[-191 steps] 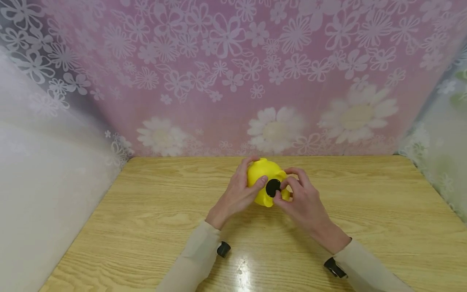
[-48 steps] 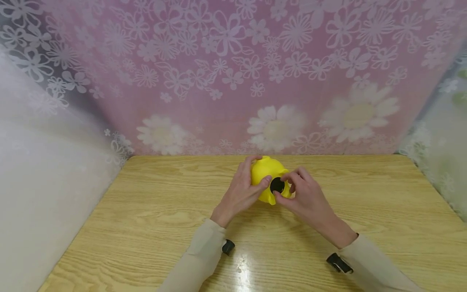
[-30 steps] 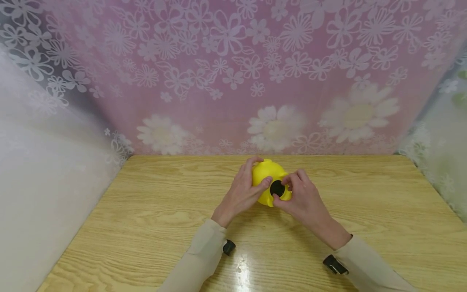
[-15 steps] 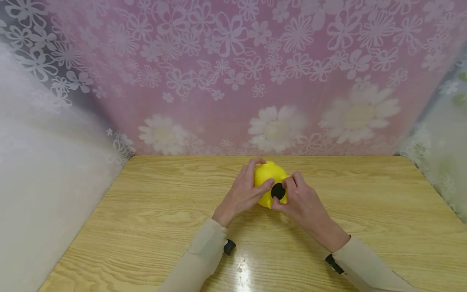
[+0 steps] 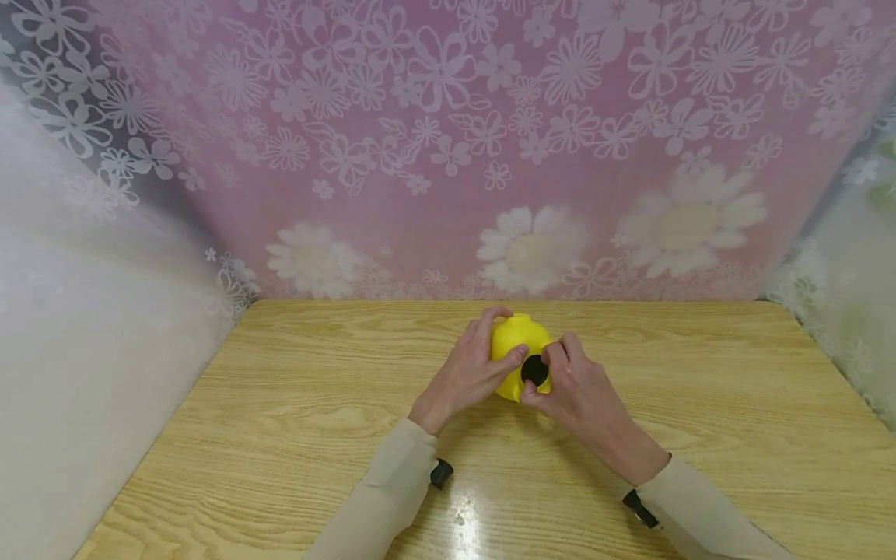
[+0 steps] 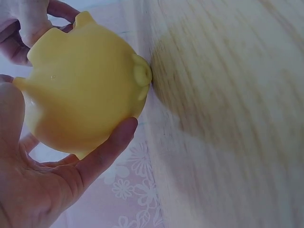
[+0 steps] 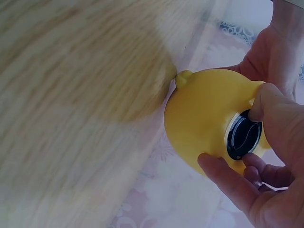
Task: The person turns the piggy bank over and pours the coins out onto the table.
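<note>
A round yellow piggy bank point(image 5: 516, 333) is held tilted over the table, its underside with stubby feet turned toward the right hand. In the left wrist view a small curled tail point(image 6: 142, 72) shows on the piggy bank, close to the tabletop. My left hand point(image 5: 462, 376) grips the bank's left side, thumb on the near face and fingers over the far side. Set in the underside is a round black plug point(image 7: 244, 135). My right hand point(image 5: 585, 397) has thumb and forefinger at opposite edges of the plug, pinching it; its other fingertips touch the yellow body.
A wood-grain table point(image 5: 315, 389) lies under both arms. Behind it hangs a pink flowered curtain point(image 5: 420, 155), with pale side panels at left and right. A black band piece point(image 5: 441, 474) is on the left wrist and another point(image 5: 640, 509) on the right.
The piggy bank has shifted slightly right and nearer over these seconds, both hands moving with it. The right fingers have changed position around the plug, which stays in the bank.
</note>
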Motion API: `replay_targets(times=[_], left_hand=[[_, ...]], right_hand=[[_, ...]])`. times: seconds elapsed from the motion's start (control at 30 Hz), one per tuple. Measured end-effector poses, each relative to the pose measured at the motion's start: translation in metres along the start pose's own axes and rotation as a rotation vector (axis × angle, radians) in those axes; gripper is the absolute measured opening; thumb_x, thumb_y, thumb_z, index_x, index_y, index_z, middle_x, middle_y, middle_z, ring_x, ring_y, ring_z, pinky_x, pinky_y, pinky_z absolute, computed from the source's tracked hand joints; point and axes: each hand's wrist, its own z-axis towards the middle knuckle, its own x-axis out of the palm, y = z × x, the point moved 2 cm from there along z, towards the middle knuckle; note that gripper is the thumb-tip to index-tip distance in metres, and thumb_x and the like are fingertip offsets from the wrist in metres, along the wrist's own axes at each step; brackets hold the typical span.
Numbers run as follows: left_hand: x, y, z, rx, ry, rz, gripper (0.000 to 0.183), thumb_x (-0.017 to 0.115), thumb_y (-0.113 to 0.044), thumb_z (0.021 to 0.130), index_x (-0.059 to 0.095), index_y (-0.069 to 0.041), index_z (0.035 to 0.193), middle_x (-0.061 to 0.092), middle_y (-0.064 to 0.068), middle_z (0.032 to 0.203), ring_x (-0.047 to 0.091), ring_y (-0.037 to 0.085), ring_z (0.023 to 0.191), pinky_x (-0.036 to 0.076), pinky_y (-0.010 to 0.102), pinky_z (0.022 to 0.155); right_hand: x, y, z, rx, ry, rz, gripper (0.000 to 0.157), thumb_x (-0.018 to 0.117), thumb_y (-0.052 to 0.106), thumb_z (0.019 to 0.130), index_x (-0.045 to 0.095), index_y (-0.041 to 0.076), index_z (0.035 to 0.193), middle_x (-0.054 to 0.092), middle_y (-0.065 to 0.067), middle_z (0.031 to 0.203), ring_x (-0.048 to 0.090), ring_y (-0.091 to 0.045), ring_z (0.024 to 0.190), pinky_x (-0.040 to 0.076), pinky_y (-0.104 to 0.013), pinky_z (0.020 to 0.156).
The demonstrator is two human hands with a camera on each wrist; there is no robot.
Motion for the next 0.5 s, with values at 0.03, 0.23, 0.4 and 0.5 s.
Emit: replay_targets(times=[0.03,0.23,0.4,0.5], left_hand=[[-0.0002,-0.0004,-0.0001,-0.001,0.0,0.003,0.058,0.053,-0.055,0.102,0.036,-0.026,0.15,0.055,0.008,0.129,0.054,0.021,0.105,0.053,0.026,0.078],[-0.0013,-0.0016,-0.0002,-0.004,-0.002,0.017,0.059,0.053,-0.056,0.102,0.036,-0.026,0.15,0.056,0.009,0.13,0.055,0.022,0.108,0.054,0.028,0.079],[-0.0008,-0.0003,0.0007,-0.011,0.0,0.016,0.059,0.052,-0.055,0.103,0.035,-0.026,0.15,0.055,0.009,0.13,0.054,0.022,0.107,0.054,0.028,0.081],[-0.0004,0.0009,0.0013,-0.013,0.004,0.011,0.058,0.051,-0.054,0.103,0.034,-0.025,0.151,0.054,0.009,0.132,0.054,0.022,0.107,0.053,0.029,0.082]], right_hand=[[-0.0007,0.0001,0.0003,0.001,0.007,0.0,0.034,0.081,0.014,0.069,0.053,-0.001,0.082,0.044,-0.011,0.079,0.035,-0.007,0.052,0.038,-0.012,0.043],[-0.0037,0.0003,0.0008,-0.006,0.027,-0.004,0.032,0.08,0.013,0.071,0.056,-0.003,0.084,0.046,-0.012,0.081,0.036,-0.006,0.052,0.037,-0.011,0.043],[-0.0028,-0.0021,-0.0018,-0.016,-0.013,0.031,0.033,0.079,0.014,0.07,0.056,-0.003,0.085,0.045,-0.012,0.083,0.037,-0.006,0.055,0.039,-0.012,0.043],[-0.0018,-0.0039,-0.0034,-0.009,-0.025,0.066,0.034,0.08,0.016,0.071,0.056,-0.003,0.085,0.045,-0.011,0.083,0.037,-0.007,0.055,0.04,-0.013,0.043]])
